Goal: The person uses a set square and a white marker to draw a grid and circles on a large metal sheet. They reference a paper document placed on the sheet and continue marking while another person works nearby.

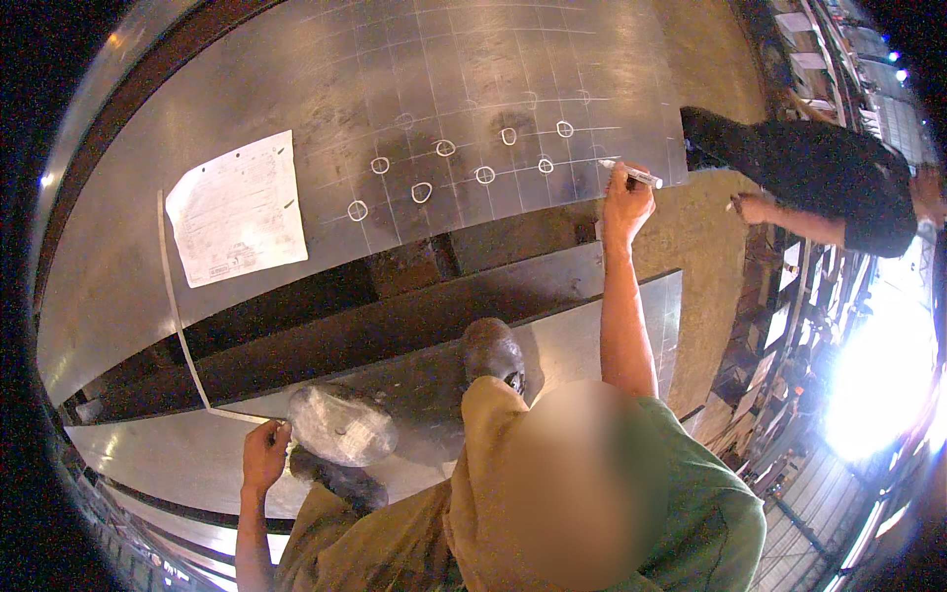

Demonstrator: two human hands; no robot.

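Note:
My right hand (629,205) is closed around a white marker (639,177), its tip at a thin line near the right end of a large grey metal plate (326,59). White circles (485,176) are drawn on the plate, several of them over crossing grid lines. Low on the left, my left hand (264,454) is closed on the end of a thin, pale strip (171,276), which bends and runs up onto the plate; it looks like a measuring tape or folding rule. Beside that hand sits a whitish, rounded object (342,426) whose kind I cannot make out.
A sheet of paper (237,209) lies on the plate's left part. Between this plate and a nearer metal plate (572,345) runs a dark gap (286,306). My shoe (493,353) rests on the nearer plate. Another person (819,178) in dark clothing is at the right.

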